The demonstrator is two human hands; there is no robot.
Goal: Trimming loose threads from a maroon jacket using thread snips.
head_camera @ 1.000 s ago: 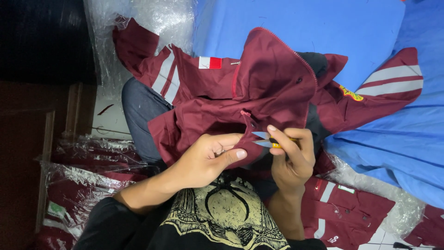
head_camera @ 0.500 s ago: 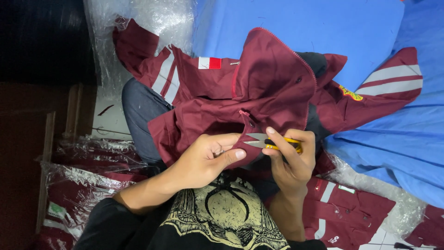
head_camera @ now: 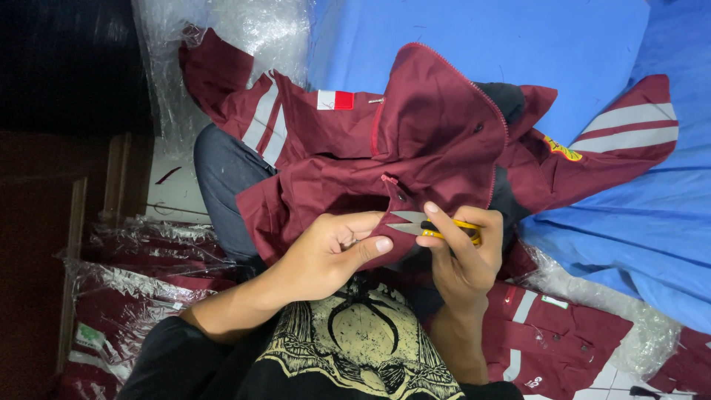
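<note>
Two hands worked at the near edge of a maroon jacket [head_camera: 437, 126] spread over the person's lap. The left hand [head_camera: 326, 255] was closed in a pinch on a small flap of the cloth, thumb pressed against curled fingers, drawing it taut toward the right. The right hand [head_camera: 463, 255] was wrapped around a yellow thread snipper [head_camera: 433, 226], index finger laid along its top, so neither hand was free.

To do this cut well, the judgement is that the pinched fabric should stay tight and flat, the blade tips should take only the loose thread, and the cloth itself should sit clear of the points.

The snipper lay almost level across the view, its long axis running left to right. Its silver blades pointed left at the pinched flap, just beside the left thumb, and its yellow handle ran right into the palm.

Farther off lay blue cloth [head_camera: 474, 37], and bagged maroon garments [head_camera: 141, 274] were stacked at the left.
</note>
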